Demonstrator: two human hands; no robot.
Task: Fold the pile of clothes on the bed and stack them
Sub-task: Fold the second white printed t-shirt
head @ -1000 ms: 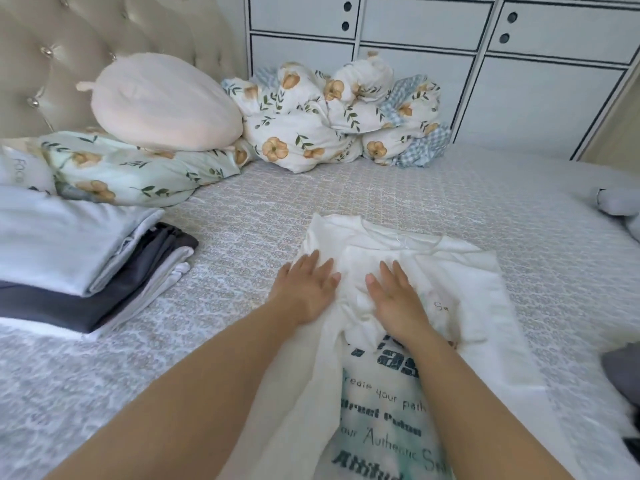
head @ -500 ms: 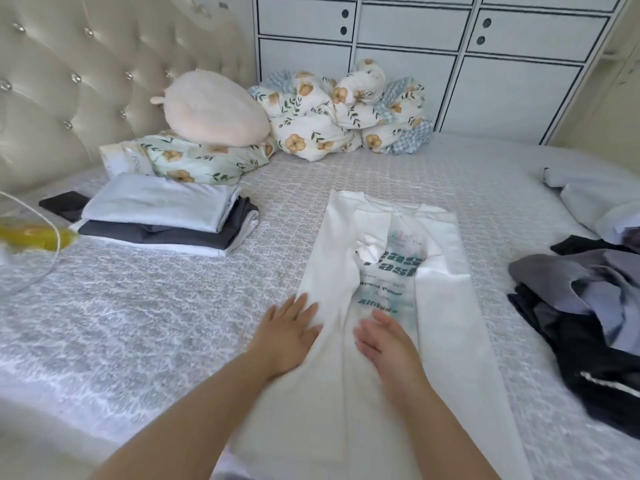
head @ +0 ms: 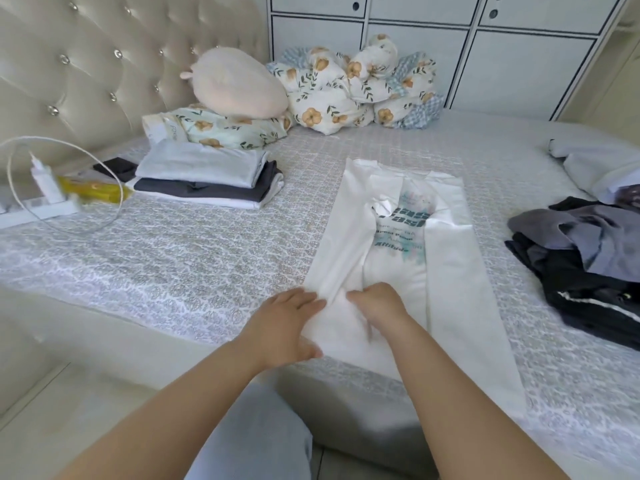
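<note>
Shirt (head: 446,271), white and printed, lies lengthwise on the bed (head: 207,271), sides folded in. Left hand (head: 287,327) and right hand (head: 377,303) clamp fingers on its near hem. Left of the shirt: folded stack (head: 207,178); right: unfolded pile (head: 588,265).

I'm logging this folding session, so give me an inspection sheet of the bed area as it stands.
Surface: patterned bedspread.
Job's things: white T-shirt laid flat, sides folded in; folded stack at left; unfolded dark pile at right.
Clutter: yellow packet, white bottle.
Hands: left hand and right hand both grip the shirt's hem.
Cables: white cord looped at left.
Surroundings: tufted headboard, floral pillows, cabinet.
</note>
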